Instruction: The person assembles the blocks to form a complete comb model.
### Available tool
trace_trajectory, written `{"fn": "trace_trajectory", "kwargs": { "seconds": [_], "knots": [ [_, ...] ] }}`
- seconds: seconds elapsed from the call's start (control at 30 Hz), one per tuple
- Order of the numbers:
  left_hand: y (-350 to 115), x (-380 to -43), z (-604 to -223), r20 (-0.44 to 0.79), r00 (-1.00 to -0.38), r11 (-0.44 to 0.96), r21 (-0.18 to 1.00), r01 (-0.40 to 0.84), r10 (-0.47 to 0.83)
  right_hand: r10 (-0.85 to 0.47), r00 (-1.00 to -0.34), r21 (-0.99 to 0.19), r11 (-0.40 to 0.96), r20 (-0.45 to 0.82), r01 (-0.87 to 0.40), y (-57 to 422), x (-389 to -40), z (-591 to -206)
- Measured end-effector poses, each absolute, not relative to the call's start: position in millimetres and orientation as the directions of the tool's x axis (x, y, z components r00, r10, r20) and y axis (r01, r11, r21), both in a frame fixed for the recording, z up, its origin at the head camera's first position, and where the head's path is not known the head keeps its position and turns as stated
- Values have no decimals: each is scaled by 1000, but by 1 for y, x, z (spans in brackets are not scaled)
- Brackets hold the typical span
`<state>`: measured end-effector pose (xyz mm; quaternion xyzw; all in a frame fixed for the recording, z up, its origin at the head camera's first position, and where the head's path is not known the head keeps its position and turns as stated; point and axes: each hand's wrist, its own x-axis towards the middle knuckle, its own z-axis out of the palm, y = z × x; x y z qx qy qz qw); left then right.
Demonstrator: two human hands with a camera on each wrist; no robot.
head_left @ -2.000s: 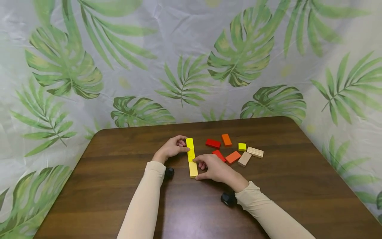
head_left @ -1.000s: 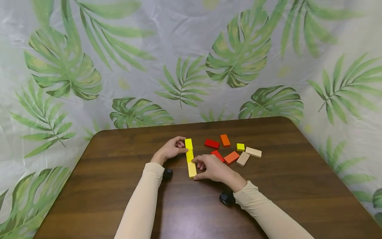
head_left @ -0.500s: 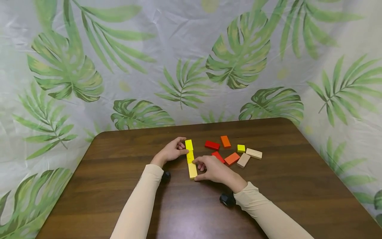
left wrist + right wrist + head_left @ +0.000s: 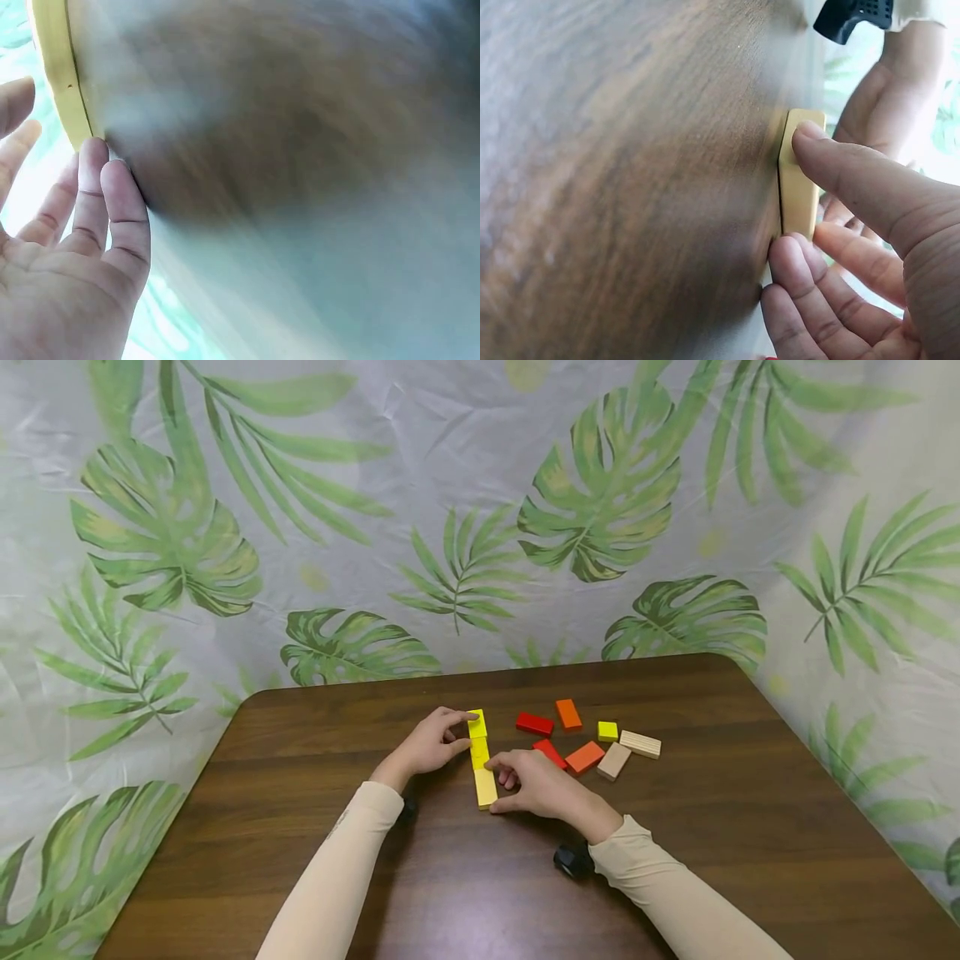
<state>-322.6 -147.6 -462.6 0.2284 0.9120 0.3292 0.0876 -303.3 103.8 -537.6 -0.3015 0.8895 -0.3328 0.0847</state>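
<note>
In the head view a row of yellow blocks runs away from me on the table. The pale yellow block (image 4: 486, 788) lies nearest, then the middle yellow block (image 4: 480, 754), then the far yellow block (image 4: 477, 723). My left hand (image 4: 429, 744) is at the row's left side, with the index fingertip over the far block and the thumb beside the middle one. My right hand (image 4: 543, 783) holds the pale block, thumb at its near end and index finger near its far right corner. In the right wrist view that thumb presses the pale block's end (image 4: 799, 187).
Right of the row lie two red blocks (image 4: 535, 723), two orange blocks (image 4: 584, 757), a small yellow block (image 4: 607, 732), a plain wooden block (image 4: 614, 761) and a ridged wooden block (image 4: 641, 744). The brown table (image 4: 712, 843) meets a leaf-patterned cloth behind.
My left index finger has shifted from the far block's left edge onto its top, and the left wrist has turned slightly. The right hand and the blocks have stayed in place.
</note>
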Motion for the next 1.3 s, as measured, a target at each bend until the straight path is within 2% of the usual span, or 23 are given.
{"fn": "trace_trajectory", "kwargs": {
  "seconds": [0.4, 0.53, 0.63, 0.87, 1.3],
  "knots": [
    [-146, -315, -468, -16, -844, 733, 503, 457, 537, -579, -814, -652, 603, 38, -460, 104, -291, -526],
    [-144, -311, -469, 6, -843, 737, 482, 474, 538, -588, -807, -653, 592, 50, -472, 102, -274, -502],
    [-145, -310, -469, 12, -850, 742, 480, 467, 527, -596, -800, -647, 586, 64, -488, 101, -271, -497],
    [-146, -307, -466, 2, -857, 751, 483, 451, 515, -591, -803, -643, 587, 76, -493, 103, -284, -519],
    [-148, -304, -464, -9, -854, 762, 457, 459, 520, -609, -787, -620, 581, 99, -528, 100, -280, -503]
  ]
}}
